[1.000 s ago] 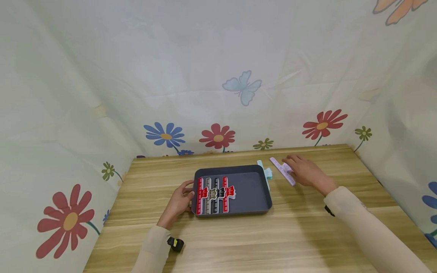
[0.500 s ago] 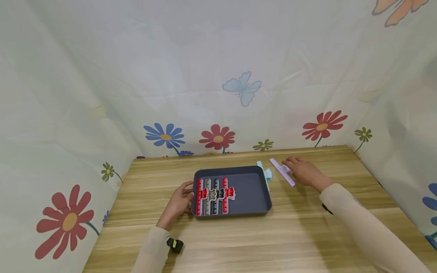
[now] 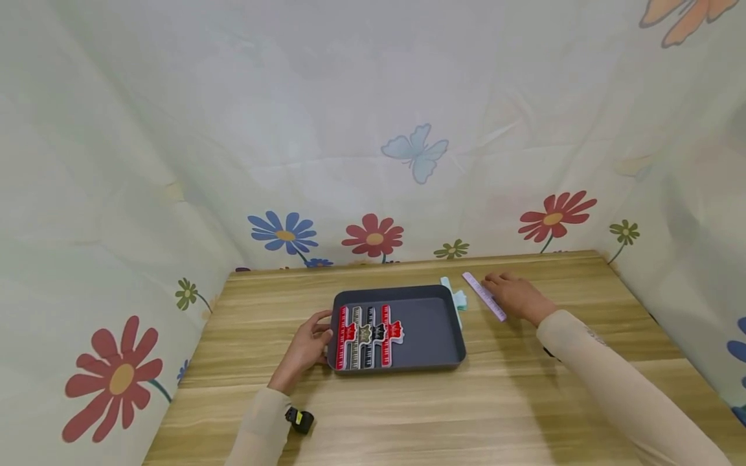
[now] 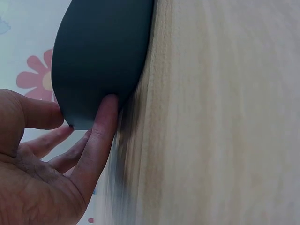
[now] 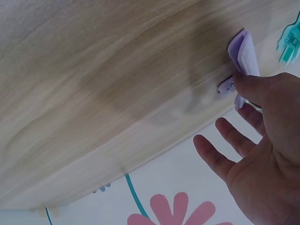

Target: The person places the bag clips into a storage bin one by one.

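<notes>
My left hand touches the left end of a dark grey rectangular tray, its thumb and fingers against the outer wall, as the left wrist view shows. Inside the tray several long clips with piano-key patterns stand in a row at the left: a red clip, a gold one, a black one and another red clip. To the tray's right, my right hand pinches a lilac clip between thumb and fingers. In the right wrist view the lilac clip seems tipped on edge, its handle partly hidden by the thumb.
A mint-green clip lies on the table against the tray's right wall, partly hidden by it. The wooden table ends at a white curtain printed with flowers, which hangs behind and at both sides.
My right hand has shifted slightly left and closed in on the lilac clip, which now looks narrower, its handle hidden from the head view. My left hand and the tray have stayed put.
</notes>
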A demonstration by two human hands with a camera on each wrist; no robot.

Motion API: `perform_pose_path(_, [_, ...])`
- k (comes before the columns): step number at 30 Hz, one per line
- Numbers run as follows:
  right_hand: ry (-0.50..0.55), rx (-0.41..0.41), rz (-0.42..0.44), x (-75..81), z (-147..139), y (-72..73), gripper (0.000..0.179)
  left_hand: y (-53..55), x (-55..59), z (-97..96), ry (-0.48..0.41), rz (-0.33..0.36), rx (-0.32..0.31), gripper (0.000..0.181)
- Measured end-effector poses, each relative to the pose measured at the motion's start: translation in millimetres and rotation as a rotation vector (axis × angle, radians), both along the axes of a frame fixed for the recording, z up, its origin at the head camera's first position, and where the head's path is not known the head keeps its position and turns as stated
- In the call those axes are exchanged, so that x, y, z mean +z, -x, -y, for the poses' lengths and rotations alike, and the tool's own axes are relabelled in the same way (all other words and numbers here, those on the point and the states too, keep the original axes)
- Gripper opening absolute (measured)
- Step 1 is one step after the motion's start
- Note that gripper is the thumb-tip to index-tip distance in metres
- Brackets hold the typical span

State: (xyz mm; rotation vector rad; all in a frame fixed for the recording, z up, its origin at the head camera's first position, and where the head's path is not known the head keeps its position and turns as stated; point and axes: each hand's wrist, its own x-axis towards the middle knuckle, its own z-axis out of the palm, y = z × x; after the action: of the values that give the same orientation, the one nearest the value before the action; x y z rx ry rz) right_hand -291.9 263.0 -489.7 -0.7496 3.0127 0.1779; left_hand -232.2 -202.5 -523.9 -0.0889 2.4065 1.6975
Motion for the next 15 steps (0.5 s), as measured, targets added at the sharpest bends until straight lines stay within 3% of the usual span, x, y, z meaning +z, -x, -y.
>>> perform_pose_path(7, [-0.033, 0.029, -0.03, -13.6, -2, 6.1, 0.056, -1.8, 0.0, 0.8, 0.017, -0.005, 0.002, 0.049])
perform_pose_path(15, [-0.016, 0.058, -0.085, -18.1, 0, 8.9, 0.044, -1.0, -1.4, 0.3, 0.024, -0.006, -0.003, 0.049])
